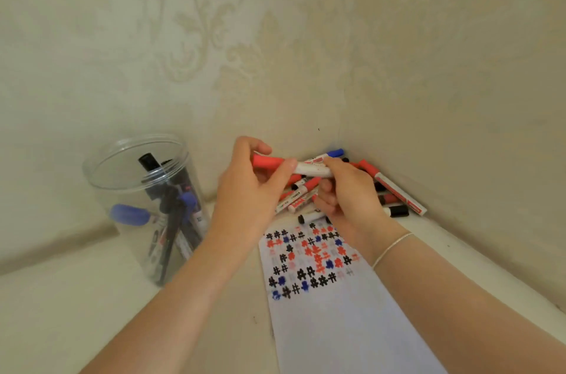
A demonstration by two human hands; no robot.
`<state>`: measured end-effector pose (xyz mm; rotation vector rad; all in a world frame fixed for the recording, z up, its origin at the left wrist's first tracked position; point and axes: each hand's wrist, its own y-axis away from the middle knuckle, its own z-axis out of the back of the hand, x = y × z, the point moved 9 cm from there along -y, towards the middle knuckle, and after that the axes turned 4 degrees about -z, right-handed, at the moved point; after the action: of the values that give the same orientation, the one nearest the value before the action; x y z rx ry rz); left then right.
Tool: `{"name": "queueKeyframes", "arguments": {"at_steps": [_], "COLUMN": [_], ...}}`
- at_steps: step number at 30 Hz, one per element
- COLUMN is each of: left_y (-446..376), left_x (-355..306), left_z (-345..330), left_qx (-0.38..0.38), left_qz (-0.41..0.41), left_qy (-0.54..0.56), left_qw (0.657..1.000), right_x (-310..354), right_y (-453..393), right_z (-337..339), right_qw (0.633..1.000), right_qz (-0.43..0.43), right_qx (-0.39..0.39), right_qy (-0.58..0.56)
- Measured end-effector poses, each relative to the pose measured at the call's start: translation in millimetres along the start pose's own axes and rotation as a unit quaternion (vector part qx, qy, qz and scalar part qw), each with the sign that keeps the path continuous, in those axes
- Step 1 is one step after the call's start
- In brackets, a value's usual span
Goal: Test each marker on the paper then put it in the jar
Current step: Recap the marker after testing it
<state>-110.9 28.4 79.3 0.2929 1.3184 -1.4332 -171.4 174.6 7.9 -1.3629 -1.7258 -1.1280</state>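
Patterned cream wallpaper (275,36) fills most of your view, meeting in a corner above a pale tabletop (61,312). On the table a white paper (343,327) runs from the near edge toward the corner, its far half covered in rows of black, red and blue hash marks (309,263). To your left stands a clear jar (144,205), open at the top, already holding several black- and blue-capped markers upright or leaning. In the corner, beyond the paper, lies a pile (389,192) of red-, black- and blue-capped markers; their barrels carry printed labels, too blurred to read. Your left hand (248,189) curls its fingers and thumb round the red cap end of a red marker (294,166), held level above the pile. Your right hand (346,192) grips the white barrel of the same marker, its fingers folded under. The cap sits on the marker. A thin white band (392,248) circles your right wrist.
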Motion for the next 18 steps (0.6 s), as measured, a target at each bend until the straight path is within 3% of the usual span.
{"name": "queueKeyframes", "arguments": {"at_steps": [2, 4, 6, 8, 9, 10, 12, 13, 15, 18], "left_y": [-12.6, -20.4, -27.4, -33.7, -36.2, -37.7, -38.4, -38.4, -38.1, -36.9], "left_x": [-34.4, -58.6, -75.5, -89.7, -94.7, -98.0, -100.3, -99.2, -94.4, -80.7], "left_z": [23.7, 36.8, 51.0, 77.6, 95.0, 113.5, 147.3, 160.2, 176.3, 180.7], "left_qx": [-0.027, -0.025, -0.032, -0.080, -0.116, -0.155, -0.220, -0.241, -0.257, -0.234], "left_qz": [-0.088, -0.141, -0.173, -0.200, -0.210, -0.217, -0.230, -0.233, -0.229, -0.204], "left_qy": [-0.068, -0.119, -0.146, -0.148, -0.142, -0.138, -0.141, -0.150, -0.190, -0.262], "left_qw": [0.993, 0.983, 0.973, 0.965, 0.960, 0.954, 0.938, 0.930, 0.919, 0.914], "right_x": [-3.6, -5.4, -7.4, -0.7, 5.3, 8.4, -10.5, -27.2, -51.7, -61.4], "right_y": [-0.3, 2.2, 3.7, 1.1, -0.2, 0.1, 1.9, -0.1, -4.2, -3.3], "right_z": [-26.1, -53.5, -71.8, -77.8, -79.1, -83.8, -94.4, -95.6, -97.6, -109.9], "right_qw": [0.996, 0.993, 0.993, 0.968, 0.924, 0.841, 0.626, 0.540, 0.439, 0.370], "right_qz": [-0.034, -0.058, -0.063, 0.014, 0.087, 0.170, 0.264, 0.266, 0.266, 0.306], "right_qx": [0.039, 0.077, 0.096, 0.083, 0.068, 0.062, 0.084, 0.105, 0.124, 0.131], "right_qy": [-0.072, -0.064, 0.040, 0.236, 0.367, 0.510, 0.728, 0.791, 0.849, 0.867]}}
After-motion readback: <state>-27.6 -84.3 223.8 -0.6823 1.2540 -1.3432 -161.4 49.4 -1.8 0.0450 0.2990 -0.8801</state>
